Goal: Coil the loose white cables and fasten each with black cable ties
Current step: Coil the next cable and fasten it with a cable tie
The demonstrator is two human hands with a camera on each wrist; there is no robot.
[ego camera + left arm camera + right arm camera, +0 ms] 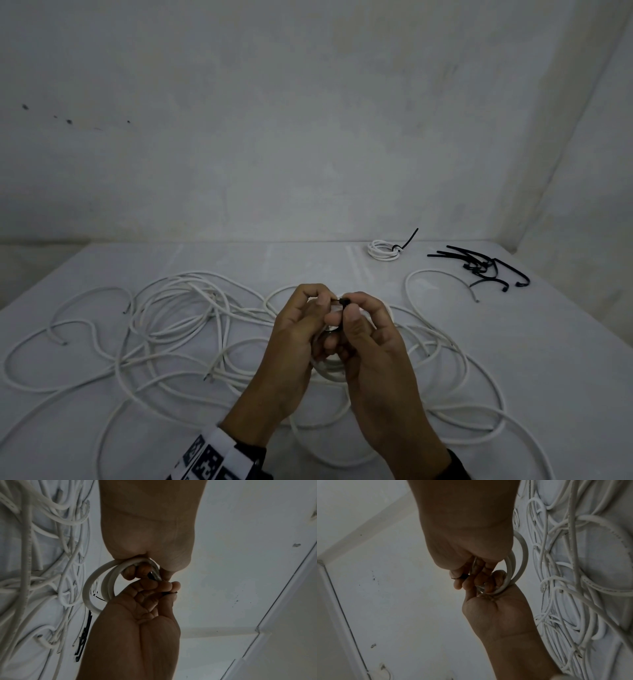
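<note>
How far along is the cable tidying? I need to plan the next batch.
Done: one tied coil at the table's far edge. In hand: the left hand and right hand hold a small coil and pinch a black tie at its top. Left: the loose cables across the table, with spare ties lying far right.

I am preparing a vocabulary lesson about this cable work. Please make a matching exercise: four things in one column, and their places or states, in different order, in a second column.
Things
1. small tied coil
2. spare black ties
3. coil being fastened
4. loose white cables

Places or states
a. spread in tangled loops across the table
b. held up between both hands
c. lying in a pile at the far right of the table
d. lying finished at the far edge, with a black tail sticking up

Pairs: 1-d, 2-c, 3-b, 4-a
</note>
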